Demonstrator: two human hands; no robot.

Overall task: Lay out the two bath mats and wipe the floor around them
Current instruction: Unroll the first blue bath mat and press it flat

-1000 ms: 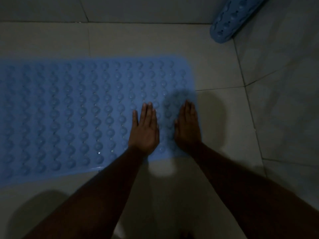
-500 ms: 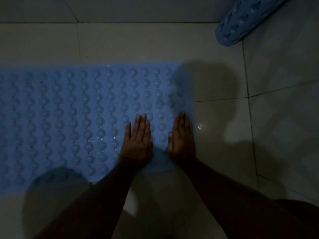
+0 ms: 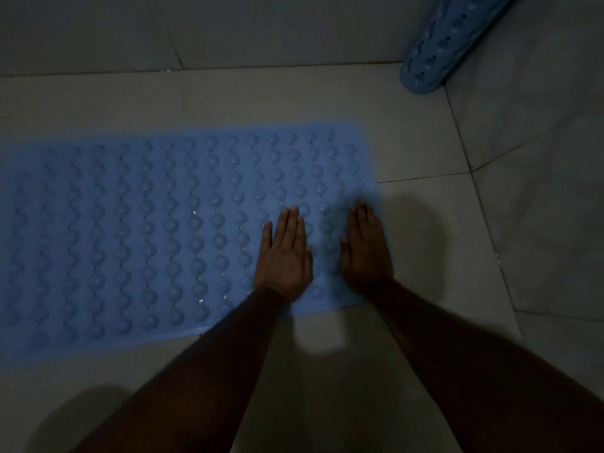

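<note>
Dimly lit, a pale tiled floor (image 3: 425,142) carries a blue bath mat (image 3: 147,230) spread flat with its studded face up. The mat runs from the middle of the view out past the edge at 9 o'clock. Two bare forearms reach in from 6 o'clock.

The left hand (image 3: 284,256) lies palm down on the mat just below centre. Its fingers are straight and close together, pointing toward 12 o'clock, and they grasp nothing. The right hand (image 3: 366,250), just beside it at 3 o'clock, lies flat and unclenched in the same way on the mat's short end. Its outer edge sits along the border where blue meets tile, and it too grasps nothing. The hands are close but apart, with a strip of mat showing between them. The mat's near long edge passes under the left forearm.

At 1 o'clock, in the far corner, the second bath mat (image 3: 438,47), the same blue with the same bumps, appears rolled into a tube. It leans tilted with its lower end on the floor, and its upper part runs out of view.

Shadows fall across the tiles at 3 and 7 o'clock. Small bright glints show among the studs.
</note>
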